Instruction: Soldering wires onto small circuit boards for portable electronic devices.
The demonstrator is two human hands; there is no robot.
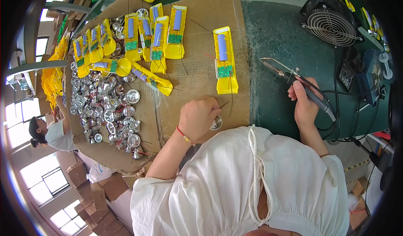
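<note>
The yellow case (227,64) lies alone on the cardboard (187,82), its long axis running near to far, between the hands. The left hand (196,116) is nearer, just off its near-left end, grip together on a dark wire (224,105) beside a silver cup (216,123). The right hand (305,106) is clamped round a soldering iron (313,97), tip pointing left, over the green bench (285,34)
</note>
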